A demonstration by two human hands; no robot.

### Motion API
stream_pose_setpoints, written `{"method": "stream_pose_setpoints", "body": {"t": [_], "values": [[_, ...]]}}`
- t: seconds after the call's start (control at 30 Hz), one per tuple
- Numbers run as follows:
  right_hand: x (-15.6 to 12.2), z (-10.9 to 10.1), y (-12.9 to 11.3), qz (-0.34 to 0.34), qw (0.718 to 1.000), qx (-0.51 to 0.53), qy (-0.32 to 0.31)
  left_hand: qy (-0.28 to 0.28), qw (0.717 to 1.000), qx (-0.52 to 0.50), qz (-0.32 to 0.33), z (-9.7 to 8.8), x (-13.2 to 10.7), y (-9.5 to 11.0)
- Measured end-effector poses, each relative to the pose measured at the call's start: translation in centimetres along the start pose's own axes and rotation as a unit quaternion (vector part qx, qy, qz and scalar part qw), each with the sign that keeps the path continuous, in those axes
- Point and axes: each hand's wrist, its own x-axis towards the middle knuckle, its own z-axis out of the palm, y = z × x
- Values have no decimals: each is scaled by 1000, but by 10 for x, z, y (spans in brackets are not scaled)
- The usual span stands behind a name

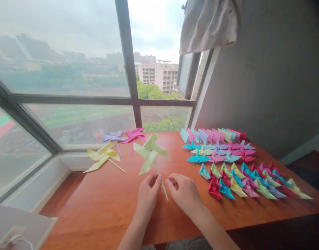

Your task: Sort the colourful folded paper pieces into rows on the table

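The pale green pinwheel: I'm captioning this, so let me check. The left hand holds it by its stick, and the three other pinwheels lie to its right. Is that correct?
Not quite: the head view shows the yellow pinwheel, purple pinwheel and magenta pinwheel to its left. The left hand does hold the pale green pinwheel by its stick.

I have a pale yellow-green pinwheel (150,150) pinched by its stick (165,191) in my left hand (148,194). Its folded blades (147,162) spread around a small shiny centre (150,150), facing me; the slim, pale green stick slants down beneath them, its free end pointing between five and six o'clock.
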Motion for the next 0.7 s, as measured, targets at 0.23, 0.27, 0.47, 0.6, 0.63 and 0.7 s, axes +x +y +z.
{"method": "stream_pose_setpoints", "body": {"t": [0.23, 0.27, 0.47, 0.6, 0.63, 0.7], "values": [[-16, 14, -10, -18, 999, -27, -32, 3, 1000, 2, 13, 0, 1, -2], [-15, 14, -10, -19, 999, -29, -29, 0, 1000, 4, 14, 0, 2, -3], [8, 10, -3, 24, 999, -46, 2, -47, 999, 9, 16, 1, 1, -4], [57, 1, 9, 77, 989, -127, 20, -52, 999, 9, 12, 2, -3, -4], [72, -1, 12, 93, 984, -150, 15, -53, 998, 12, 12, 2, -3, -4], [98, -1, 18, 117, 976, -182, 9, -55, 998, 20, 13, 3, -4, -6]]}}
